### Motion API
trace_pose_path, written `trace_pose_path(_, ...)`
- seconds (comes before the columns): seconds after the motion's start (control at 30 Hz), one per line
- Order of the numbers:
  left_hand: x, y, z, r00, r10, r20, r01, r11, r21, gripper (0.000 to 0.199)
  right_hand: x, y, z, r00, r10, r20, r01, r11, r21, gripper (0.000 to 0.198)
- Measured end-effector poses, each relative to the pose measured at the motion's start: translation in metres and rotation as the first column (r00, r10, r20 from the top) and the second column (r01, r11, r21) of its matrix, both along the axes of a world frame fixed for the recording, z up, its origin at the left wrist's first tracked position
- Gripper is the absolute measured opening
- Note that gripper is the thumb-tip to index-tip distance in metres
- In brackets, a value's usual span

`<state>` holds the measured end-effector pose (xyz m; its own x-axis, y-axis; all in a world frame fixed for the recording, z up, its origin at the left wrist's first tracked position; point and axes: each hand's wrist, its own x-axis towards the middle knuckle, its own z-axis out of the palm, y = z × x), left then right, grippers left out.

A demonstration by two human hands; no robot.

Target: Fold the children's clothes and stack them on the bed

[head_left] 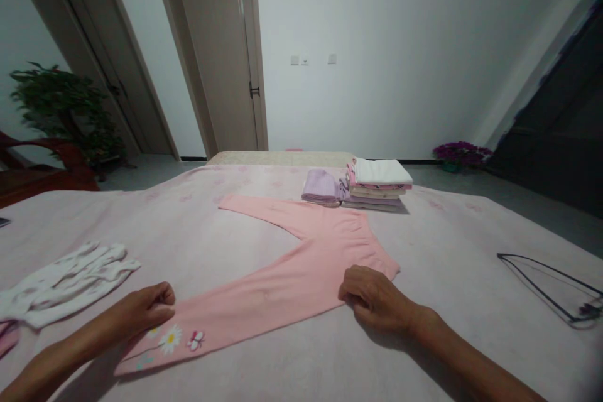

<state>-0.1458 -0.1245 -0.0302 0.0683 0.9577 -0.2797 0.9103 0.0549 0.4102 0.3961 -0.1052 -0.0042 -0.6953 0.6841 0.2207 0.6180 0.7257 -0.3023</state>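
Pink pants lie spread flat on the bed, their gathered waist to the right and both legs stretching left. The near leg carries white daisies and a butterfly close to its cuff. Over that leg's lower end, my left hand is closed, its fingers curled against the fabric. My right hand is closed at the near edge of the pants, below the waistband, with its fingertips pinching the cloth.
Behind the pants sit a lilac folded garment and a taller stack of folded clothes. A crumpled white garment lies at the left. On the right is a black clothes hanger. All rest on a pale pink bedsheet.
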Motion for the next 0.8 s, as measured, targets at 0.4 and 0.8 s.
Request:
trace_pose_path(0.4, 0.183, 0.017, 0.031, 0.761, -0.649, -0.025, 0.579, 0.660, 0.479, 0.040, -0.023, 0.046, -0.022, 0.993, -0.113, 0.023, 0.107, 0.978, 0.178, 0.041)
trace_pose_path(0.8, 0.194, 0.010, -0.004, 0.564, -0.816, -0.128, 0.772, 0.466, 0.433, 0.079, 0.036, 0.083, -0.053, 0.830, -0.503, 0.242, 0.468, 0.864, 0.188, 0.064)
